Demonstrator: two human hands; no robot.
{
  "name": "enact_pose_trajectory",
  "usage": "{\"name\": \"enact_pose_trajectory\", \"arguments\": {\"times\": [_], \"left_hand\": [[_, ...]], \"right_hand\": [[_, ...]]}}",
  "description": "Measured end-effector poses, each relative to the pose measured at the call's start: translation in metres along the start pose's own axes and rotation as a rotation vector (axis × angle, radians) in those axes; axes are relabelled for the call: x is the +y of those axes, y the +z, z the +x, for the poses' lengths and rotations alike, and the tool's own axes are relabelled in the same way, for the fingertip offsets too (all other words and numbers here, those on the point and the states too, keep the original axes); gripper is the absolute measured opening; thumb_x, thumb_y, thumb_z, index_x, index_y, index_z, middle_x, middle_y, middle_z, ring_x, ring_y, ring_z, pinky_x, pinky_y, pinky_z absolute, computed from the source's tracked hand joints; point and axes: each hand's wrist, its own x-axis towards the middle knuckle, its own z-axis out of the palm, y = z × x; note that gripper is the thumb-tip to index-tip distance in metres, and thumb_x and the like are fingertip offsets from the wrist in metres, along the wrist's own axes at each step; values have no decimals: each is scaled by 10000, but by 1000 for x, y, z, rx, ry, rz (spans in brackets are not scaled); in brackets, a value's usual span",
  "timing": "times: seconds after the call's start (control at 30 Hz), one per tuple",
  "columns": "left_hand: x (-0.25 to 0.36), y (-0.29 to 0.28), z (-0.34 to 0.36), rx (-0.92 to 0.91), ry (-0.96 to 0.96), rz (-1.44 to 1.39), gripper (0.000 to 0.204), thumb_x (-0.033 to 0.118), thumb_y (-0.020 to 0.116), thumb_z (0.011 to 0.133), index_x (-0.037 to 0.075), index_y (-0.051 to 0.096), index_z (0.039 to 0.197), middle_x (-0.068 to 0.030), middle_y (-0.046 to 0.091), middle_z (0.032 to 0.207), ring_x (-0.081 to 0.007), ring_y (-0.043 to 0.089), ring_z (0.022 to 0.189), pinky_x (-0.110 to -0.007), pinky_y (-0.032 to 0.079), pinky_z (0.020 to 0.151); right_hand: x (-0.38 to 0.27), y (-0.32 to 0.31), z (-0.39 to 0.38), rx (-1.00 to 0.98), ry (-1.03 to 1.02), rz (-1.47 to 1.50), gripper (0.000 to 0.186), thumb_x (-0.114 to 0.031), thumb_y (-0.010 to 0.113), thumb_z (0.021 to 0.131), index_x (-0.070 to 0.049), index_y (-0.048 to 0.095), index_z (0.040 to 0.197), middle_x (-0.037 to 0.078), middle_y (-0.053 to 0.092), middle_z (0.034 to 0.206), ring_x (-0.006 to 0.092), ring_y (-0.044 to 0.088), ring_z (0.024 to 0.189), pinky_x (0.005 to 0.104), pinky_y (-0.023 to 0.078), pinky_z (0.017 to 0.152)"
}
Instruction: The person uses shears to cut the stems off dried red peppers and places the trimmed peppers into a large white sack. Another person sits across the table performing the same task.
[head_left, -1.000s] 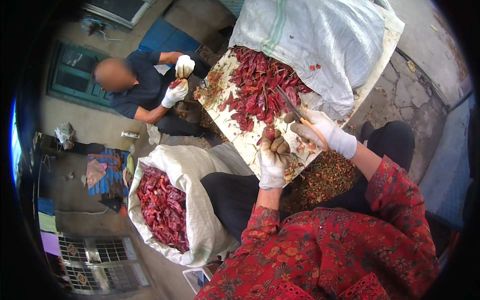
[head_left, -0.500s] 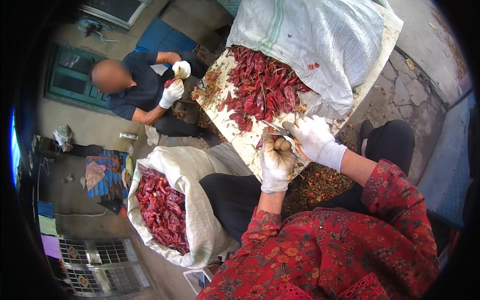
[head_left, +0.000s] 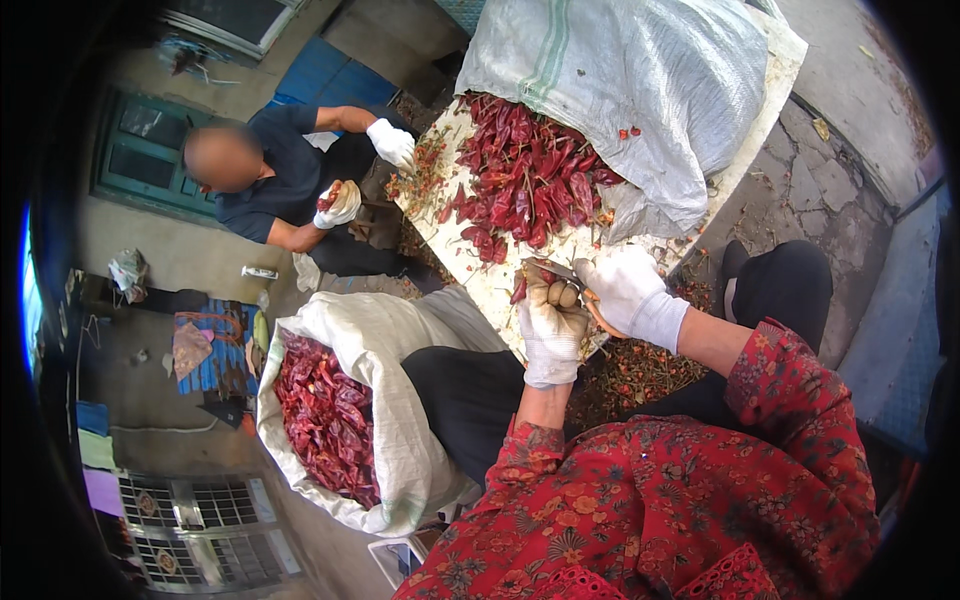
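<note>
Two knit-gloved hands meet in my remote view: the left hand curls around a red chili over the pale board; the right hand grips orange-handled scissors, metal blades by the left fingertips. Wrinkled, glossy pods heap beyond.

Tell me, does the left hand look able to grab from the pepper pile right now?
Probably not: the left hand holds a red pepper, and the scissors in the right hand lie across just ahead of it. Otherwise, the pepper pile looks uncovered on its near side.
</note>
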Motion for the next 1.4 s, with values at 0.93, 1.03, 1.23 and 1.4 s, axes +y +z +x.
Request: {"name": "enact_pose_trajectory", "arguments": {"times": [0.93,1.03,1.23,1.4], "left_hand": [[28,-84,183,124,508,1527,445,199,791,842,-58,662,1182,-185,745,1092,-283,711,907,-373,543,849],[26,-84,147,101,455,1204,303,139,773,860,-46,693,1086,-121,745,985,-200,667,829,-332,532,795],[21,-29,65,63,642,1361,263,103,787,875,-43,690,1071,-95,695,1029,-157,645,912,-316,519,844],[19,-4,25,-11,818,1770,298,113,795,832,-1,697,1089,-151,673,971,-301,666,872,-370,531,832]], "right_hand": [[44,20,20,216,333,637,354,-350,642,935,-55,631,1129,207,700,867,399,712,842,475,545,742],[41,24,14,154,215,332,328,-335,623,919,-54,634,1089,198,704,834,404,714,801,492,552,717],[37,33,7,11,175,124,269,-324,623,886,-65,671,942,168,715,775,394,719,732,504,568,663],[33,31,7,-26,154,136,259,-317,612,890,-68,679,879,175,715,780,385,724,751,493,576,674]]}}
